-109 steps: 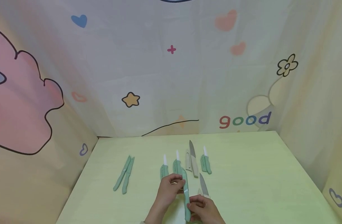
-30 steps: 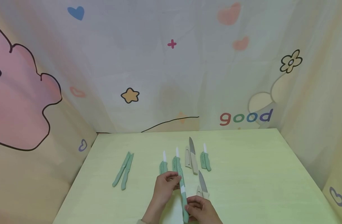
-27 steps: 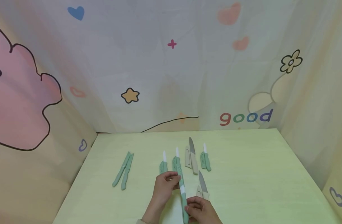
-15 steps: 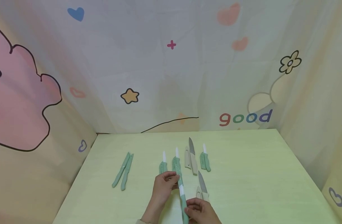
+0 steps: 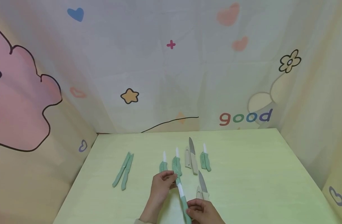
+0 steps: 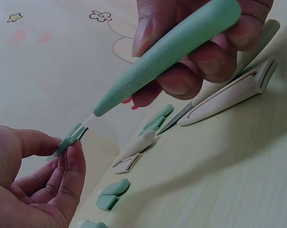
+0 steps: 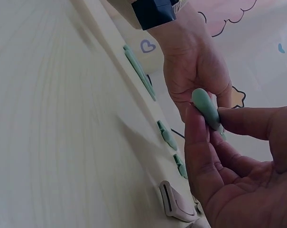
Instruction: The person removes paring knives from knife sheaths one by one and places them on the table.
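Observation:
My left hand pinches the green sheath of a small knife between thumb and fingers. My right hand grips this knife by its green handle, off the table. Between sheath and handle a stretch of white blade is bare; its tip is hidden inside the sheath. In the left wrist view the handle slants down toward the sheath. The right wrist view has the handle's rounded end held between thumb and fingers.
Beyond the hands lie green paring knives with white blades beside their sheaths. A cream knife lies by its cream sheath, and another cream knife sits nearer the right hand. Two slim green knives lie at left.
The green handle and sheath have moved apart, baring a growing stretch of white blade between them. The left hand has shifted slightly left with the sheath. The knives on the table stay put.

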Demonstrator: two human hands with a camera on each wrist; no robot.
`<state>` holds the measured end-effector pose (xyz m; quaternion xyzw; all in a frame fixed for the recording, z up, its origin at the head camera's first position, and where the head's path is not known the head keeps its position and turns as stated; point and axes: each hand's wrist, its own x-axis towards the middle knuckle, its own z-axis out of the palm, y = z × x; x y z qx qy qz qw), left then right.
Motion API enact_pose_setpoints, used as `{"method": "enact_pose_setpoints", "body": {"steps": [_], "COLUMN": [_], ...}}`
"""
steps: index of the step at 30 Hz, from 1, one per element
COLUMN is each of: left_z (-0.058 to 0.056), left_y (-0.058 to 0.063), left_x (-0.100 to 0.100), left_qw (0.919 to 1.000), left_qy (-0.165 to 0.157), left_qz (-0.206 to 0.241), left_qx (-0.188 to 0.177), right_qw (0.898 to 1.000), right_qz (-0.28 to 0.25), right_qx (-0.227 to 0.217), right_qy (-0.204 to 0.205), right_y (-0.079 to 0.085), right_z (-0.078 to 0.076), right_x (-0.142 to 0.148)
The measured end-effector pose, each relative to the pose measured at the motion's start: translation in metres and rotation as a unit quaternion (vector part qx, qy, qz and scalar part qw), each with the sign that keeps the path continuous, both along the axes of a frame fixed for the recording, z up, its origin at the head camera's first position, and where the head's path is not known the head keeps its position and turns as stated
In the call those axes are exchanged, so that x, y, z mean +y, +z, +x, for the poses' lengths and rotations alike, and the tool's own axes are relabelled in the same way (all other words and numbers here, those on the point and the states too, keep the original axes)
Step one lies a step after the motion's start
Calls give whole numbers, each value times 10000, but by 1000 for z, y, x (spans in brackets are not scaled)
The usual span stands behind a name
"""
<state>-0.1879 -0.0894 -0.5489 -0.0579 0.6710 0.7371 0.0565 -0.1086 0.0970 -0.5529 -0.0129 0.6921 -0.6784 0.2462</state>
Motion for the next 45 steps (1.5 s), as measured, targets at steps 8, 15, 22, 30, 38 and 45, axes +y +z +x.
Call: {"method": "enact_pose_setpoints", "body": {"steps": [8,15,22,30,38,45], "left_z": [-1,8,22,33,39,44], "left_y": [0,-7,-11,-6,-8,-9], "left_x": [-15,-26,-24,-16,1,7], "left_qw": [9988,9990,9989,9983,9968,9955], "left_qy": [493,303,-152,-358,-594,-729], "left_qz": [57,-61,-78,-205,-157,-173], "left_qx": [5,-318,-428,-415,-504,-577], "right_qw": [9995,9997,9994,9981,9969,9962], "right_qz": [64,211,-192,-253,-180,-213], "right_qx": [78,117,146,-10,15,-113], "right_qy": [300,76,-264,-568,-770,-834], "right_y": [-6,-4,4,11,8,2], "right_z": [-1,0,-7,-17,-21,-23], "right_x": [4,10,10,6,5,6]}}
